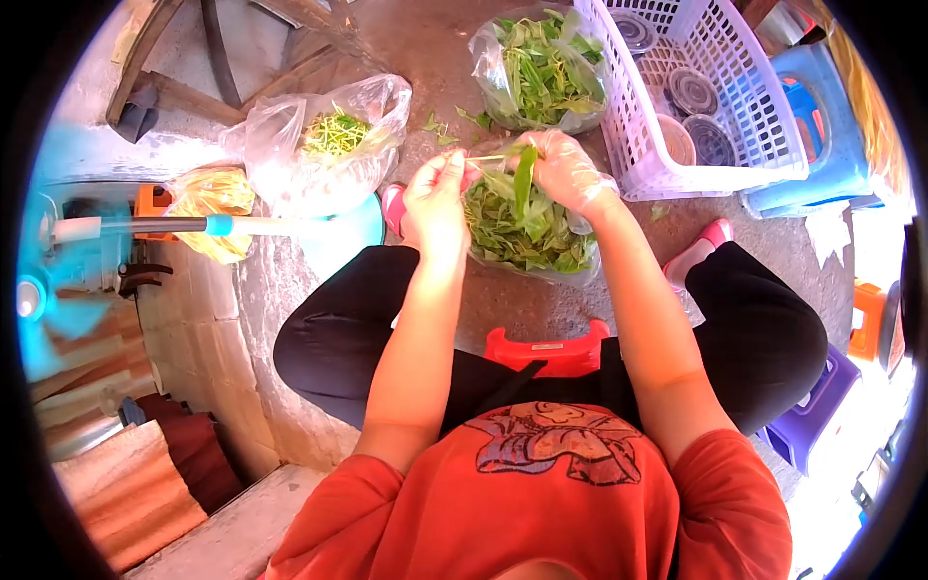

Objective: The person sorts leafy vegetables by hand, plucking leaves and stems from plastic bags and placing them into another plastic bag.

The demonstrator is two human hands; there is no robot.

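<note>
Between my two hands stretches a green leafy sprig [524,182], its thin pale stem running toward the left. My left hand [435,200] pinches the stem end between thumb and fingers. Wearing a clear plastic glove, my right hand [570,174] is closed on the leafy end, and a long leaf hangs below it. Directly beneath is an open plastic bag of green leaves [530,239]. A second bag of leafy sprigs [548,70] stands just beyond my right hand. Farther left, a clear bag [333,135] holds a small heap of cut stems.
A white plastic basket [633,126] with several round lidded containers stands at the upper right, beside a blue stool [822,126]. Left of me is a blue fan [48,290]. A red stool [549,350] is beneath me, and a purple stool [817,411] stands to the right.
</note>
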